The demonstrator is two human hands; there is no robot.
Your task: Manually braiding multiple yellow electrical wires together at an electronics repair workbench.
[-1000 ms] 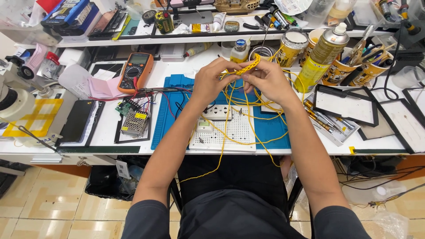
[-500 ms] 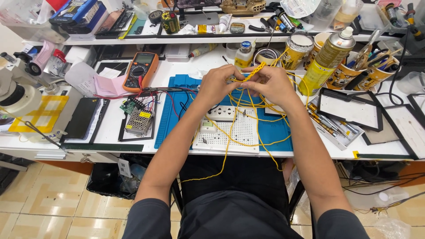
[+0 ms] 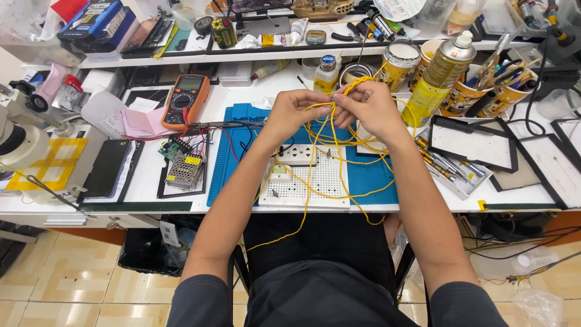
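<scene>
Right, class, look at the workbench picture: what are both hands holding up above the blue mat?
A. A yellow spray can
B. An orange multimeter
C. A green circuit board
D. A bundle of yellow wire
D: the left hand and right hand pinch a bundle of yellow wire between them, its strands trailing down over the blue mat, while the orange multimeter lies untouched on the bench.

Electronics repair workshop: cluttered white bench (image 3: 151,181), orange multimeter (image 3: 184,102), bare circuit boards (image 3: 181,166), blue work mat (image 3: 369,178), microscope (image 3: 21,142), spray can (image 3: 442,75), tool cups (image 3: 484,91), parts shelf (image 3: 181,56).
</scene>
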